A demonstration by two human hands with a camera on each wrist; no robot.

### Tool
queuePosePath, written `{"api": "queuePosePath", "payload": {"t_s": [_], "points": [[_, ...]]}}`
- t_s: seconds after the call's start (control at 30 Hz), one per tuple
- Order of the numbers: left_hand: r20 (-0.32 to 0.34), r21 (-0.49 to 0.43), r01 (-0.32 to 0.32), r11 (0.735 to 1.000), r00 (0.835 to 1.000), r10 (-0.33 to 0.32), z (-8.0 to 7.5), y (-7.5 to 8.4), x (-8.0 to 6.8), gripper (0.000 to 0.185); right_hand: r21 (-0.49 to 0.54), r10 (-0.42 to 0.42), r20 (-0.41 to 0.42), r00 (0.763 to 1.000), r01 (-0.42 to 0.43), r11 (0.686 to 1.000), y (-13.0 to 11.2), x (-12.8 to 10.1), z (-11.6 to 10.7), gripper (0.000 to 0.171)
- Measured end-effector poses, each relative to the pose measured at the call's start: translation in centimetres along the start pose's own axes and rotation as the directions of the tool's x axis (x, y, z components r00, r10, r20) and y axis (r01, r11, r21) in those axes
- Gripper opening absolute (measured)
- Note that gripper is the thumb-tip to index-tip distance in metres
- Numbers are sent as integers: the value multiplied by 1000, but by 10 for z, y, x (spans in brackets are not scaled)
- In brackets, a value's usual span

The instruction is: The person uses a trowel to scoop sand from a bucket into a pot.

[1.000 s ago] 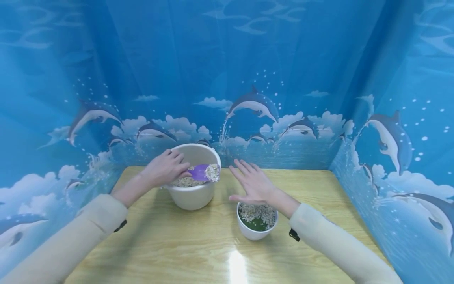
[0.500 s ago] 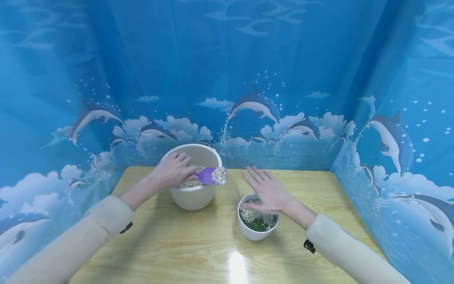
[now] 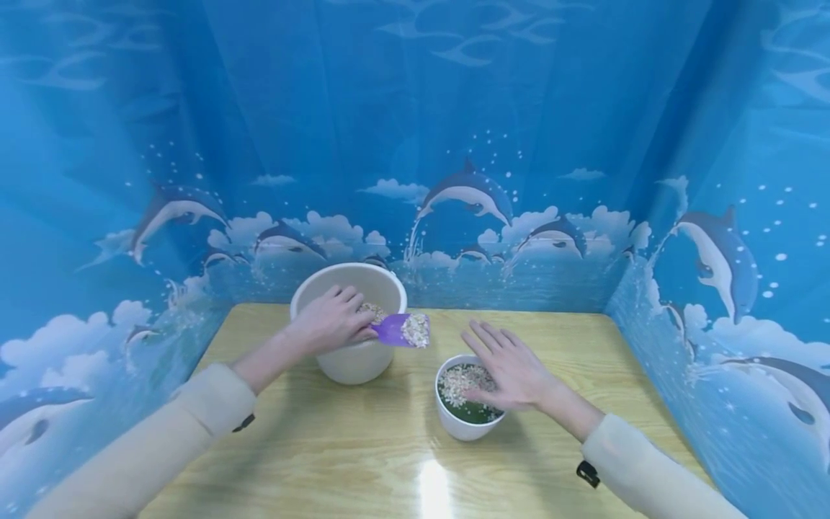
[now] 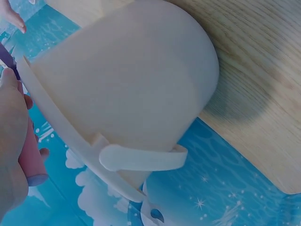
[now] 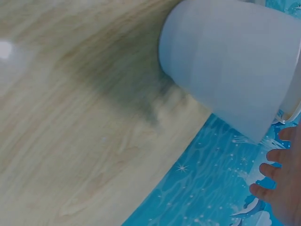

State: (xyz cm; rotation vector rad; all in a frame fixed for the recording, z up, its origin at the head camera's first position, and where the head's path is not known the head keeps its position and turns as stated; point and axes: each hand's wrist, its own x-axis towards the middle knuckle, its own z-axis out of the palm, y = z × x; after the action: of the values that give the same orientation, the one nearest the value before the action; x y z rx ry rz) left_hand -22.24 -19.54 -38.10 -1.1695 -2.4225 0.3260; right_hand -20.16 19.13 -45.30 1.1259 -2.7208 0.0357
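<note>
Your purple scoop [image 3: 391, 330], heaped with pale grit [image 3: 416, 331], is gripped in your left hand [image 3: 329, 322], its long axis pointing right past the rim of the large bucket [image 3: 353, 365], with the small pot [image 3: 462, 430] rightward and nearer you, closer to your outstretched right hand [image 3: 515, 369].

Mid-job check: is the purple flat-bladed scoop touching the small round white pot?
Apart. The head view shows a strip of light wood-grain table between the purple scoop and the small white pot.
</note>
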Motion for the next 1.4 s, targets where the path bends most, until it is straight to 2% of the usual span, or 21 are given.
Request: {"api": "queuePosePath", "payload": {"t_s": [0.23,0.57,1.0,1.2,1.4], "points": [[-21,8,-6,1000,1000,6,2,8,4,32,-3,11,0,1000,-11,1000,3,-16,9,104],[-58,22,-23,999,998,25,2,18,11,36,-26,-5,-27,1000,4,1000,3,-25,13,106],[-10,31,-44,999,999,44,1,32,21,37,-24,17,-47,999,-18,1000,4,-35,25,103],[-17,42,-59,997,998,60,-1,38,23,36,-9,5,-66,998,-6,1000,5,-37,27,102],[-31,65,-73,995,997,75,0,45,26,36,-9,-1,-76,997,1,1000,6,-39,28,115]]}}
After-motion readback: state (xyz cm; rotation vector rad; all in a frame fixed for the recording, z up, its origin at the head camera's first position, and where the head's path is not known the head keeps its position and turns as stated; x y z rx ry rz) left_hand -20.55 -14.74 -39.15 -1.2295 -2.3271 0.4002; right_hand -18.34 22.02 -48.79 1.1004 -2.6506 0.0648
